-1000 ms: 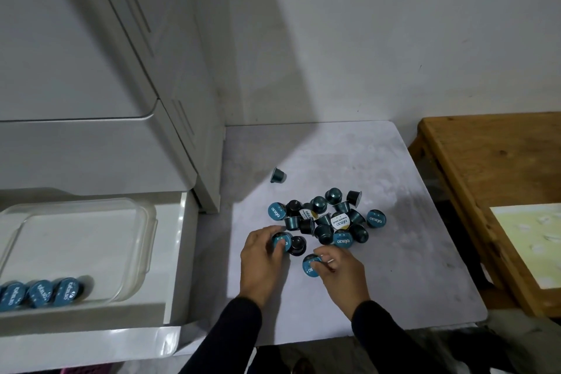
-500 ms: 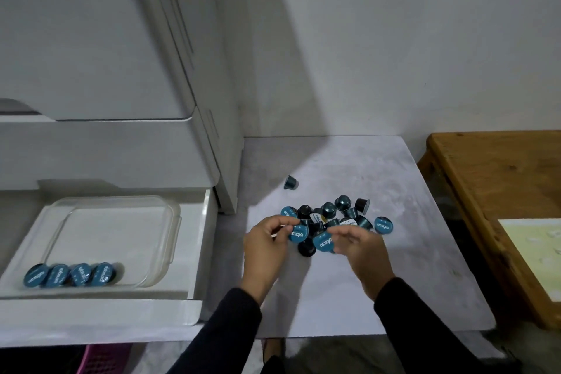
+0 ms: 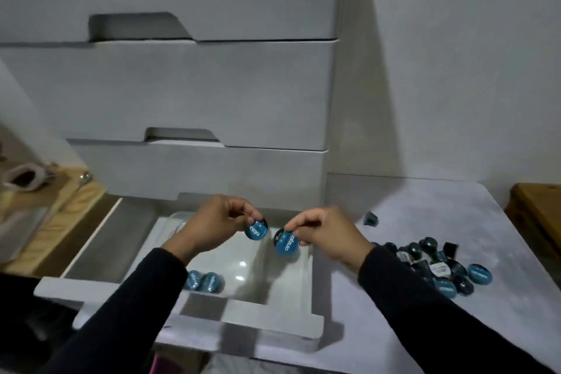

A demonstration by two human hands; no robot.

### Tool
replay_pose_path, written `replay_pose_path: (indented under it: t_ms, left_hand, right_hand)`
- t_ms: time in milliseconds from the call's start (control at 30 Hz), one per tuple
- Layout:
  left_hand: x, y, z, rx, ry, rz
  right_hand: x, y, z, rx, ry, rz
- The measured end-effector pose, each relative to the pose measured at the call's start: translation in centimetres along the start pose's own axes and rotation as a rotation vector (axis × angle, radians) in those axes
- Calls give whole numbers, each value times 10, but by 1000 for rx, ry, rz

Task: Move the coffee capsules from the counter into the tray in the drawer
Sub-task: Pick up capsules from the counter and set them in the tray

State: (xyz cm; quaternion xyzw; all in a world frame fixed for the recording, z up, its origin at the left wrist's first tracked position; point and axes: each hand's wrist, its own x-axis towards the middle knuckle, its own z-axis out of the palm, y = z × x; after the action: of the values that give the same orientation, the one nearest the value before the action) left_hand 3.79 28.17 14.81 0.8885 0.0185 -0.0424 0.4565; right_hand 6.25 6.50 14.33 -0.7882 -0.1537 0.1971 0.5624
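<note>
Hands have moved: half a second ago we held them over the counter (image 3: 425,222), and now both hang above the open drawer (image 3: 291,307) and its clear tray (image 3: 261,291). That means we only have to put these two down. Our left hand (image 3: 218,222) pinches one capsule (image 3: 256,228) in curled fingers, and our right hand (image 3: 324,234) pinches another capsule (image 3: 287,241). Each is small and round with a shiny blue lid. Two capsules (image 3: 204,281) already lie in the tray. The pile (image 3: 437,267) waits on the counter.
</note>
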Motion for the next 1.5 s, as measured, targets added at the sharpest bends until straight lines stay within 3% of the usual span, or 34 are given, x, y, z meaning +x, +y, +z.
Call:
replay_pose_path:
  t_ms: [267,600,1000,1333,1433,1500]
  left_hand:
    - [19,-112,-33,106,-302,-100]
    - [43,-144,-25,166,-557,-52]
    - [40,-150,-14,258,-630,-34]
    - [25,-130,-14,497,-591,-1]
    - [19,-121,-12,650,-510,-19]
    - [13,-118,-9,706,-370,2]
  right_hand:
    - [72,20,98,-298,-175,141]
    - [97,32,133,-660,-274,190]
    - [97,46,146,-810,-327,208]
    - [87,40,153,-848,-342,208]
    - [82,36,158,-918,-282,163]
    - [77,31,161,-981,-195,105]
